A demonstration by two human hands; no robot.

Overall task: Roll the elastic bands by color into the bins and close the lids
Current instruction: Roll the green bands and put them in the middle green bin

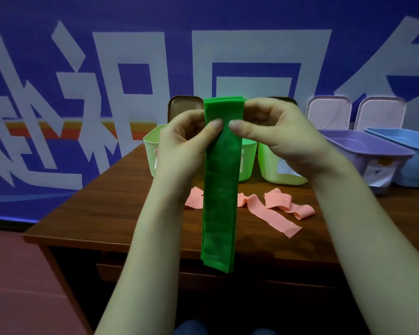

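Head: left hand point(186, 139), right hand point(276, 134) pinch green band point(219, 201).

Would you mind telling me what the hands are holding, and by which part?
Both the left hand and the right hand pinch the green elastic band near its folded top end, one at each edge; the rest hangs down.

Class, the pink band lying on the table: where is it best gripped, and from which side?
Probably pinch the pink band by its free flat end, coming from the near side: that tail lies straight, clear of the crumpled folds.
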